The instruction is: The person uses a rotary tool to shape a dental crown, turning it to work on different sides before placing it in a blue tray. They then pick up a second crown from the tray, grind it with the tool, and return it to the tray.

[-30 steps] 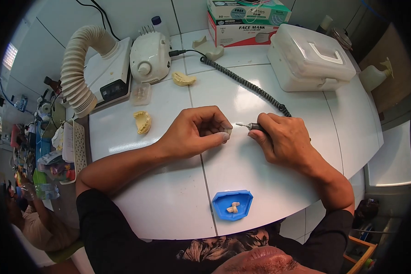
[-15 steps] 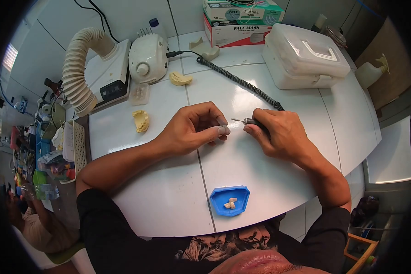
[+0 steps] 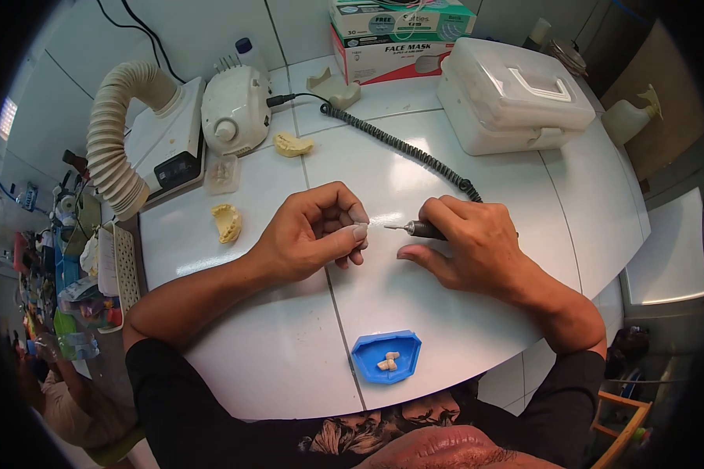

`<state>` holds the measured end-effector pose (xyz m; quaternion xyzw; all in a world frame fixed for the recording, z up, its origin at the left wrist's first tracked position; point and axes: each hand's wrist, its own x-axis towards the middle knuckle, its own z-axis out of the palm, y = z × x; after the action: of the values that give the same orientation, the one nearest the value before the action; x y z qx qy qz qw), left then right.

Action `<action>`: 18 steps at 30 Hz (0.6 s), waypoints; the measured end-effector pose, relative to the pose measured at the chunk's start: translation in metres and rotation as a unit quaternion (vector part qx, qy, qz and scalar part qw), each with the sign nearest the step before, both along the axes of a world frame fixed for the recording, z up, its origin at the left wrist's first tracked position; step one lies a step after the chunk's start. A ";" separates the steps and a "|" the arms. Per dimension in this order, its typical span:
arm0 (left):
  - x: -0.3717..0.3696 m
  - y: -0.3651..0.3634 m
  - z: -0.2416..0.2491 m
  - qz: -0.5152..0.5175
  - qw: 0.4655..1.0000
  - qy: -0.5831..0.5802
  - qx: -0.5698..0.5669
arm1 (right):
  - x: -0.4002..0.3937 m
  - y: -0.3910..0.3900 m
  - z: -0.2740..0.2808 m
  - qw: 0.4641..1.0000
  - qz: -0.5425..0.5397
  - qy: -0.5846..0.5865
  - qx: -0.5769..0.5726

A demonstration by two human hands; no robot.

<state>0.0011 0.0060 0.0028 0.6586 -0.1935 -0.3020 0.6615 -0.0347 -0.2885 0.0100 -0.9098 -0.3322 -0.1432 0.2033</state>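
Observation:
My left hand is closed in a pinch, thumb against index finger. Whatever sits between those fingertips is too small and too covered to name; pale dust marks the tips. My right hand grips a dark rotary handpiece, its thin metal bur pointing left at the pinched fingertips, a small gap away. The right thumb stands off the handpiece, below it. Nearer my body, a blue tray holds a few small cream tooth-like pieces. A yellowish dental cast lies left of my left hand.
A coiled cord runs toward the white control unit. Behind are another cast, a hose-fitted box, face mask boxes and a white case. Another person sits at far left.
The whole view has shifted slightly, so the tabletop things appear further left. My right thumb has lifted away from the handpiece. My left hand keeps its pinch.

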 end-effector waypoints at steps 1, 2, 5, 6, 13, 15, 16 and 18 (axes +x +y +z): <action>-0.001 -0.003 -0.001 -0.007 1.000 0.005 -0.002 | -0.003 0.000 0.002 1.000 -0.001 -0.021 0.006; -0.002 -0.007 -0.002 -0.006 1.000 -0.005 -0.005 | -0.006 0.000 0.002 0.999 0.005 -0.031 0.019; -0.008 -0.005 -0.009 0.007 1.000 -0.014 -0.017 | -0.020 0.006 0.005 0.996 0.038 -0.061 0.053; -0.011 -0.006 -0.010 0.016 0.999 -0.008 -0.028 | -0.025 0.008 0.007 0.995 0.052 -0.063 0.054; -0.021 -0.008 -0.021 -0.003 0.996 -0.076 -0.042 | -0.030 0.018 -0.012 0.986 0.096 -0.113 0.069; -0.022 -0.008 -0.021 -0.008 0.996 -0.081 -0.048 | -0.029 0.019 -0.014 0.985 0.100 -0.121 0.070; -0.021 -0.007 -0.022 -0.010 0.996 -0.069 -0.055 | -0.028 0.019 -0.014 0.984 0.102 -0.125 0.078; -0.020 -0.006 -0.022 -0.019 0.996 -0.062 -0.055 | -0.028 0.018 -0.013 0.982 0.102 -0.130 0.091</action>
<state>-0.0190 -0.0005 -0.0195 0.6350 -0.2630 -0.2620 0.6774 -0.0626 -0.2702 -0.0026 -0.8224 -0.4324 -0.2688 0.2538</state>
